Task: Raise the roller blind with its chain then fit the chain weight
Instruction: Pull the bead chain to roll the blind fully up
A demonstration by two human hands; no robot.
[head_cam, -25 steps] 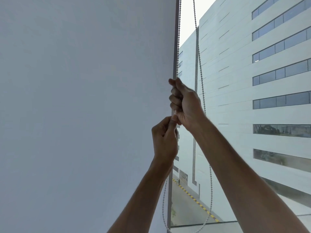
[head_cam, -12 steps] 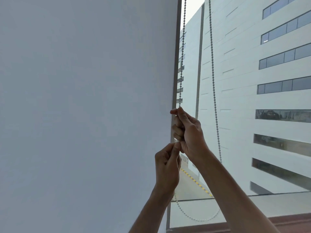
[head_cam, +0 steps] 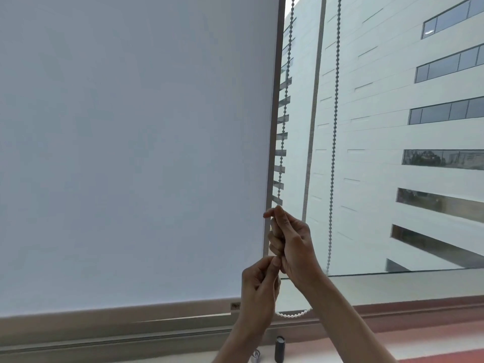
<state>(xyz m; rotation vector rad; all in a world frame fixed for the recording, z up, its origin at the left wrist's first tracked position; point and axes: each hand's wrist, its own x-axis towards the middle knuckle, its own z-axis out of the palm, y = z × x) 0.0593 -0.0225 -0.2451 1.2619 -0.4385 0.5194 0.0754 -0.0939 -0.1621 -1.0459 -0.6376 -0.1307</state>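
Head view: the right hand (head_cam: 293, 244) grips the left strand of the chain (head_cam: 284, 121), and the left hand (head_cam: 259, 292) pinches it just below. The chain's loop hangs above the sill (head_cam: 392, 289). The blind (head_cam: 131, 153) covers the left pane. A dark cylinder (head_cam: 279, 349) stands nearer, below the hands.

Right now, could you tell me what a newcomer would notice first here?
The big white roller blind fills the left. At its right edge, both hands grip the bead chain: the right hand above the left hand. A dark cylinder stands on the sill below.
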